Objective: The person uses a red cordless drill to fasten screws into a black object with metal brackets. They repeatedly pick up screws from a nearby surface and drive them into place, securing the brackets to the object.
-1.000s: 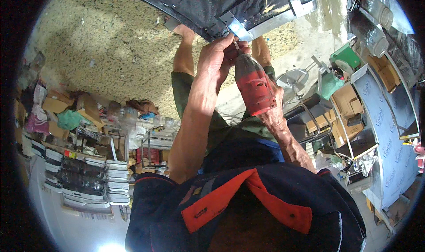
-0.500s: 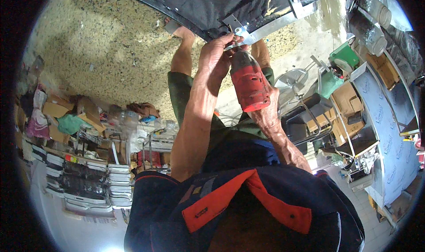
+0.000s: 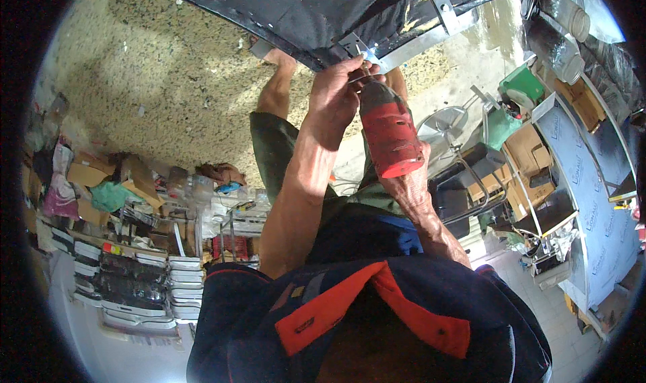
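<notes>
Red and black, a cylindrical-bodied power drill (image 3: pixel 392 137) lies between the hands: the right hand (image 3: pixel 410 182) wraps it from beneath, mostly hidden, and its dark nose reaches the left hand (image 3: pixel 336 92), whose fingers bend together there, pinching what I cannot tell. Just beyond, a flat silvery metal strip (image 3: pixel 418 49) edges a black-covered panel (image 3: pixel 289 13)

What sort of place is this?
Probably a small workshop or assembly space: a red power tool is in use by a metal strip, and cardboard boxes and a blue-faced panel crowd the right side.
</notes>
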A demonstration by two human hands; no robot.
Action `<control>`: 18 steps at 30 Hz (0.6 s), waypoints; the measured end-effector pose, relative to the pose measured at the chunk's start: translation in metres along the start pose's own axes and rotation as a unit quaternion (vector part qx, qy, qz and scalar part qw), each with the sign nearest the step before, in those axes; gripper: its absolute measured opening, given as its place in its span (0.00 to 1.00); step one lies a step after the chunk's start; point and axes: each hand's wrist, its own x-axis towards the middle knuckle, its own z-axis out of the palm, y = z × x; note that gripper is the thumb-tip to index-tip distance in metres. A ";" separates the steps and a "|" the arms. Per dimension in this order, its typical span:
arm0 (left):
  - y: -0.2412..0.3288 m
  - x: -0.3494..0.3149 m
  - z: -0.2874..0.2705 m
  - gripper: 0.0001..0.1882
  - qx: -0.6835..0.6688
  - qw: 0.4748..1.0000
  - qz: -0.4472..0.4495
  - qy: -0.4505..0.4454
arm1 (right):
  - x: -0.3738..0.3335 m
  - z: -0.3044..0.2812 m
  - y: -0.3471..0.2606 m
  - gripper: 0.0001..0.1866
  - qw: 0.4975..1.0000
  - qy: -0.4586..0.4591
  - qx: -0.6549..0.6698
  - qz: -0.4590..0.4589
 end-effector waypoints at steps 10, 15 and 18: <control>-0.001 0.016 0.003 0.06 -0.030 0.999 0.010 0.005 | 0.020 -0.021 -0.019 0.27 0.998 -0.029 -0.027 0.046; -0.002 0.019 0.001 0.08 0.038 0.998 0.042 -0.022 | 0.027 -0.028 -0.022 0.28 0.992 -0.041 0.020 0.121; -0.002 0.020 0.001 0.05 -0.026 0.999 0.025 -0.007 | 0.030 -0.031 -0.018 0.29 0.995 -0.044 -0.010 0.086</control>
